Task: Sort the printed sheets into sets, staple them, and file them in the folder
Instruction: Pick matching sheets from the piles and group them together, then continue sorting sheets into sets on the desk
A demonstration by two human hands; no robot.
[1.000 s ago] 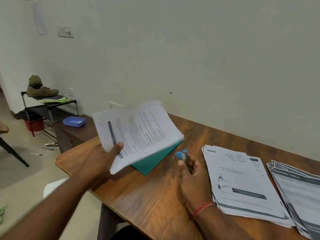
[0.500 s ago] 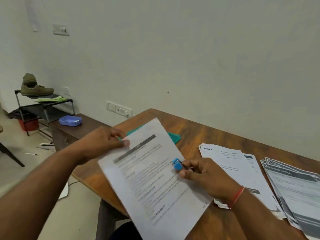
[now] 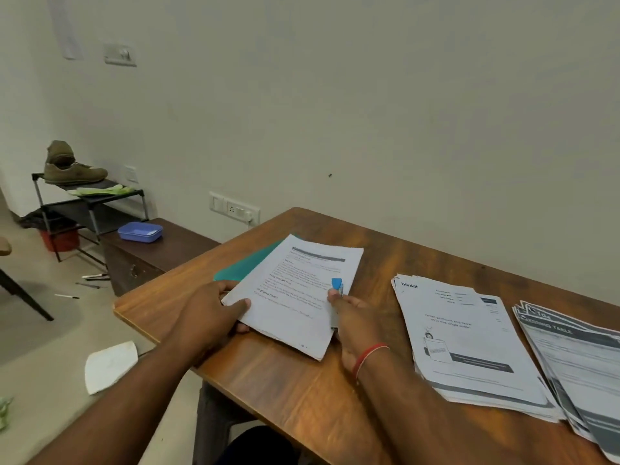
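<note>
A set of printed sheets (image 3: 298,290) lies on the wooden table (image 3: 302,391), partly over a green folder (image 3: 248,263) that sticks out at its far left. My left hand (image 3: 214,313) holds the set's near left corner, thumb on top. My right hand (image 3: 352,320) grips a small blue and silver stapler (image 3: 336,285) at the set's right edge. A second stack of sheets, headed "blinkit" (image 3: 469,344), lies to the right, and a third stack with grey headers (image 3: 577,360) lies at the far right.
A low dark cabinet (image 3: 161,253) with a blue box (image 3: 140,231) stands left of the table. Behind it is a black rack (image 3: 90,209) with shoes. Pens and a white sheet (image 3: 110,365) lie on the floor. The wall runs close behind the table.
The set of sheets came down from being held up and now lies flat on the folder. My right hand with the stapler has moved to its right edge.
</note>
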